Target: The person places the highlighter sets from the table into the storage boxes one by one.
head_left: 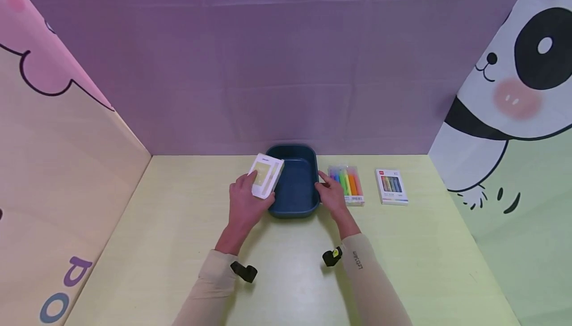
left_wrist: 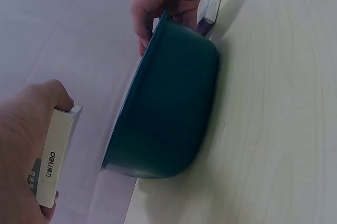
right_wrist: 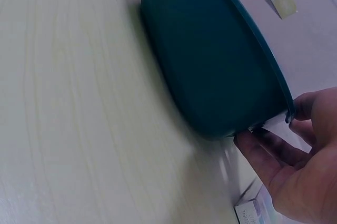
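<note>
My left hand (head_left: 251, 201) holds a small white box (head_left: 266, 175) with a pale yellow panel, tilted above the left rim of a dark blue plastic basin (head_left: 295, 212). In the left wrist view "deli" reads along the side of the white box (left_wrist: 56, 158), with the thumb and fingers at its ends. The basin sits at the table's back edge, and its visible inside holds nothing. At its right side, my right hand (head_left: 332, 197) grips the rim; in the right wrist view the right hand's fingers (right_wrist: 263, 163) lie at the rim and against the outer wall.
Just right of the right hand lies a clear pack of coloured highlighters (head_left: 348, 179). Farther right is a white box with pens printed on it (head_left: 392, 187). A purple backdrop (head_left: 286, 67) rises behind the pale wooden table (head_left: 286, 276), with printed panels on both sides.
</note>
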A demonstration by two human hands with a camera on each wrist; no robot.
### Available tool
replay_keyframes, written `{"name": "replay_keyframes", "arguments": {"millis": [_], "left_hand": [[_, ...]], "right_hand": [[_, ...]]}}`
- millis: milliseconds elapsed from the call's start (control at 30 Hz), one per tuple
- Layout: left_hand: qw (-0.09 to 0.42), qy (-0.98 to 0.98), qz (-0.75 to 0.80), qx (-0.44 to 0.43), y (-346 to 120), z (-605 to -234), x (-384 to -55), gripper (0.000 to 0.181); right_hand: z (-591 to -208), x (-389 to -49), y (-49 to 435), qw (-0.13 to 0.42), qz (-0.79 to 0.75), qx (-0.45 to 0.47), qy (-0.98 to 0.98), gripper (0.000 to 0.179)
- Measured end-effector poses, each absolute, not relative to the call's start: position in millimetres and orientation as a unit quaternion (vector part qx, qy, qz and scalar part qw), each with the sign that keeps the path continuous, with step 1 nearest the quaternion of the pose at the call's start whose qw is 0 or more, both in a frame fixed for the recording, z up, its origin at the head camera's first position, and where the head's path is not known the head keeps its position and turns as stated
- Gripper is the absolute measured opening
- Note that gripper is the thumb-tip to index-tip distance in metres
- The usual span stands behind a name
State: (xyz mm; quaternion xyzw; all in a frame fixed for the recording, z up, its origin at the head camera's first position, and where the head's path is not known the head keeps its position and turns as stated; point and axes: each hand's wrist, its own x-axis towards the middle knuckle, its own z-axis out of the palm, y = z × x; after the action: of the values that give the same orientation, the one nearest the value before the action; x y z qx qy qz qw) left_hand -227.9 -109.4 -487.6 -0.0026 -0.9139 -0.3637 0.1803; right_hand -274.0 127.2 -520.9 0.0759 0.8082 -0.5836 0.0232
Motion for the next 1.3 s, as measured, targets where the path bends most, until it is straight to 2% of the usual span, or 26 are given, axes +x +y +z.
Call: {"name": "replay_keyframes", "arguments": {"millis": [167, 633, 867, 1300], "left_hand": [[0.151, -0.923, -0.354, -0.013, -103, -486, -230, 0.074], [0.131, -0.927, -0.348, -0.050, -88, -481, -234, 0.073], [0.105, -0.934, -0.337, -0.049, -82, -486, -242, 0.075], [0.104, -0.937, -0.327, -0.058, -75, -491, -247, 0.075]], "right_hand": [[-520, -275, 129, 0.024, -0.582, 0.078, 0.809, 0.043], [-519, -276, 128, 0.027, -0.581, 0.079, 0.810, 0.043], [-521, -277, 128, 0.025, -0.576, 0.083, 0.813, 0.044], [-522, -277, 129, 0.021, -0.580, 0.077, 0.811, 0.043]]}}
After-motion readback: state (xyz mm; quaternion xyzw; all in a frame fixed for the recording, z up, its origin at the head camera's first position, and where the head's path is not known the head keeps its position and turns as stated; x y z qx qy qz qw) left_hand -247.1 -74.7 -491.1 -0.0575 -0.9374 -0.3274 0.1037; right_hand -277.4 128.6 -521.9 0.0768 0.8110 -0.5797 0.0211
